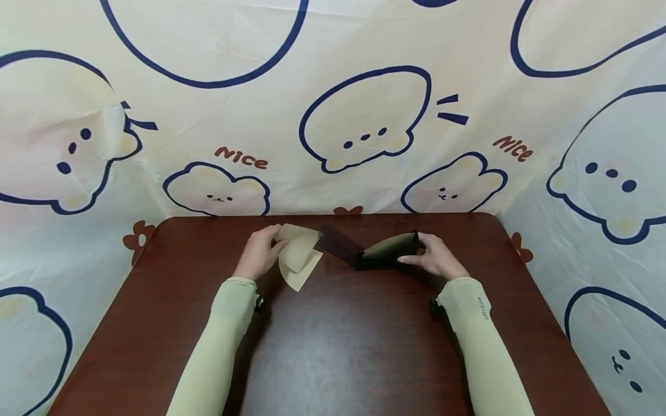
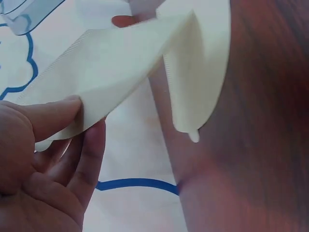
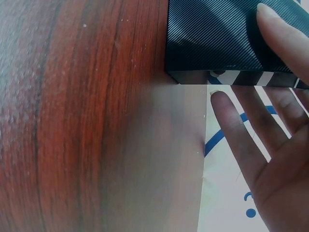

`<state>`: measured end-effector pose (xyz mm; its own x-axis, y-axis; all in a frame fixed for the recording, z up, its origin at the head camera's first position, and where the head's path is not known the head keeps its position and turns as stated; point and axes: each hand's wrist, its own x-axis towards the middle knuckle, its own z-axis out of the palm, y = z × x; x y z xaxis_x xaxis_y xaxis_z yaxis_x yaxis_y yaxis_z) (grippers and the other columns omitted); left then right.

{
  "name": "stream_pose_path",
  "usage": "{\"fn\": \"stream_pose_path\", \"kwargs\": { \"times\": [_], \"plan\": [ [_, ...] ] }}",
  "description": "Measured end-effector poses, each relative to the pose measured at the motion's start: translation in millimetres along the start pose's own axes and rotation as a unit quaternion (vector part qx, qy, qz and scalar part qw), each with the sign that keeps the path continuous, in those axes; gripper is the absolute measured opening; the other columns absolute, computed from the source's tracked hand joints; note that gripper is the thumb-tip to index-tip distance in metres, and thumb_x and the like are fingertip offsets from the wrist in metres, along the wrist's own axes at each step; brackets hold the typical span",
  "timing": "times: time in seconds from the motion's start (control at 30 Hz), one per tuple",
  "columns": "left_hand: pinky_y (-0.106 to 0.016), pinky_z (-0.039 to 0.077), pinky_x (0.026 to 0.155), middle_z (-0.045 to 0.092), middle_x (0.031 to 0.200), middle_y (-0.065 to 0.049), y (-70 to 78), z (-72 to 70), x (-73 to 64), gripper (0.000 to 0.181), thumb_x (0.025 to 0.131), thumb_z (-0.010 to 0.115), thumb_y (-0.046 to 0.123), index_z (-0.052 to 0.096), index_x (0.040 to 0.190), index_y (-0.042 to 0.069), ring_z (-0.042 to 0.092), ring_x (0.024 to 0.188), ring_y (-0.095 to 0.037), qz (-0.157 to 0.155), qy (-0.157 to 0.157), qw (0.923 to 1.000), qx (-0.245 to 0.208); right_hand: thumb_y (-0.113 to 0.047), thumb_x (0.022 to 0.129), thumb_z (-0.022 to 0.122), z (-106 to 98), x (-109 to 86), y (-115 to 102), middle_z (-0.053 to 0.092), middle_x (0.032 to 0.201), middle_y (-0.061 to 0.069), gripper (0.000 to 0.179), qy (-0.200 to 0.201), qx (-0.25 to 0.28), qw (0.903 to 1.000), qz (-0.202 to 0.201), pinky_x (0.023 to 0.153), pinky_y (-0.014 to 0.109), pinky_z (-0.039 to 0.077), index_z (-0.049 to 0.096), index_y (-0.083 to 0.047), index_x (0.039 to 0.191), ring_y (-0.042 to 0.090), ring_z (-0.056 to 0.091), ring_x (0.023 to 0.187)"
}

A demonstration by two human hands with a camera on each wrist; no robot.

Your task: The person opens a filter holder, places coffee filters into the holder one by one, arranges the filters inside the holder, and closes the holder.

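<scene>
Cream paper sheets [image 1: 299, 249] pinched by left hand [image 1: 258, 252], thumb against fingers [image 2: 94, 142]; dark ridged box [image 1: 387, 262] gripped by right hand [image 1: 436, 257], thumb and fingers parted around it, near tabletop's [image 1: 333, 346] far edge.

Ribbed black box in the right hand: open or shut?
Open: in head view, the box shows cream paper inside, its flat dark lid extending leftward.

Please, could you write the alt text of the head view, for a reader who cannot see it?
A person's left hand pinches cream paper while the right hand holds a dark box at a reddish-brown wooden table. Behind is a pale cloth printed with blue-outlined cartoon faces.
</scene>
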<state>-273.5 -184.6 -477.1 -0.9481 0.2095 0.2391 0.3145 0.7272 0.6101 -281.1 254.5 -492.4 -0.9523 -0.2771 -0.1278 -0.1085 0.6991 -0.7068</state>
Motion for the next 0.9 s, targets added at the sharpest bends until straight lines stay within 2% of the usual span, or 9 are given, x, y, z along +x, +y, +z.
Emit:
{"fn": "stream_pose_path", "kwargs": {
  "times": [0.13,0.33,0.47,0.57,0.8,0.9],
  "plan": [
    [-0.047,0.055,0.083,0.073,0.106,-0.017,8.9,-4.0,4.0,0.02,0.098,0.07,0.007,0.07,0.117,0.0,0.067,0.092,-0.031,0.011,0.01,0.9999,0.008,-0.033,0.091,0.082,-1,-2.6,2,0.066,0.108,0.007,0.036,0.003,0.002,1.0,0.005,0.078,0.035,0.049,0.065,-0.015,0.117,0.024,0.057,0.091],
    [-0.042,0.051,0.078,0.071,0.101,-0.013,19.7,-10.6,5.1,0.011,0.1,0.069,0.007,0.069,0.11,0.005,0.063,0.086,-0.028,0.012,0.018,0.9998,0.003,-0.035,0.091,0.082,-1,-2.2,1,0.066,0.108,0.007,0.037,0.004,0.001,1.0,0.006,0.077,0.035,0.049,0.065,-0.015,0.117,0.025,0.057,0.092],
    [-0.04,0.049,0.07,0.068,0.087,-0.011,25.3,-14.5,6.0,0.003,0.103,0.064,0.01,0.065,0.101,0.008,0.061,0.075,-0.026,0.02,0.035,0.9991,0.011,-0.035,0.091,0.082,0,-1.3,1,0.065,0.107,0.007,0.038,0.0,0.0,1.0,0.003,0.078,0.036,0.049,0.064,-0.014,0.117,0.024,0.056,0.092],
    [-0.039,0.048,0.065,0.064,0.078,-0.011,29.8,-18.9,8.5,0.009,0.105,0.061,0.011,0.061,0.096,0.008,0.06,0.067,-0.025,0.026,0.05,0.9982,0.02,-0.035,0.091,0.082,0,-1.6,2,0.064,0.104,0.007,0.036,-0.002,0.002,1.0,0.002,0.075,0.036,0.049,0.064,-0.014,0.115,0.024,0.057,0.088],
    [-0.048,0.051,0.07,0.068,0.09,-0.017,47.1,-30.0,18.1,0.003,0.105,0.058,0.006,0.058,0.106,0.003,0.064,0.078,-0.035,0.074,0.098,0.9914,0.045,-0.035,0.091,0.082,-1,-1.3,2,0.063,0.099,0.007,0.035,-0.005,0.003,1.0,0.001,0.074,0.035,0.049,0.064,-0.013,0.111,0.024,0.056,0.085],
    [-0.049,0.053,0.071,0.068,0.094,-0.019,56.4,-32.8,22.6,0.01,0.104,0.06,0.005,0.058,0.113,0.001,0.066,0.08,-0.036,0.088,0.113,0.9886,0.046,-0.036,0.091,0.082,-1,-1.2,2,0.063,0.099,0.007,0.036,-0.004,0.002,1.0,0.002,0.075,0.035,0.049,0.064,-0.013,0.112,0.024,0.056,0.087]
  ]
}}
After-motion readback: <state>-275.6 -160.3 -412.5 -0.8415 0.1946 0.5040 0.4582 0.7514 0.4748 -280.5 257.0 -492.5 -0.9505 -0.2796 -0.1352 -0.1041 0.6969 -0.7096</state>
